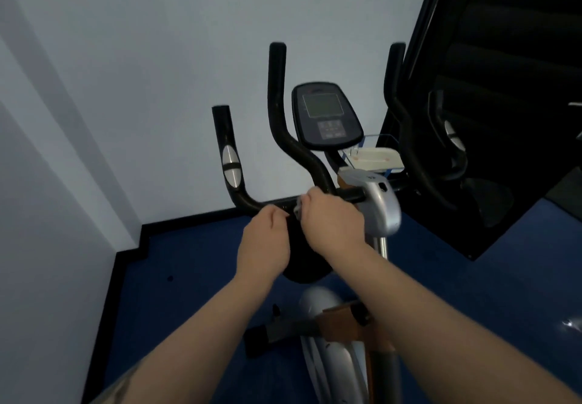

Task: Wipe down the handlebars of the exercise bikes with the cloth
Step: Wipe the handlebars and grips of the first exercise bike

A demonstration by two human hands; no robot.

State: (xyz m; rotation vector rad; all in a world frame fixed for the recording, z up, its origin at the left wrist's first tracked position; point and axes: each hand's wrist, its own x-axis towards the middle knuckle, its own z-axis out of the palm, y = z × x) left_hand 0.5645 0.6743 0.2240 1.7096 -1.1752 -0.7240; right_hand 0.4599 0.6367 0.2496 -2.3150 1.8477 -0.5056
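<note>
2 hands work a cloth at the exercise bike's handlebar, centre of frame.

The left hand and right hand curl their fingers around a dark cloth against the black handlebar. The console above shows a blurred screen; no writing is legible.
</note>
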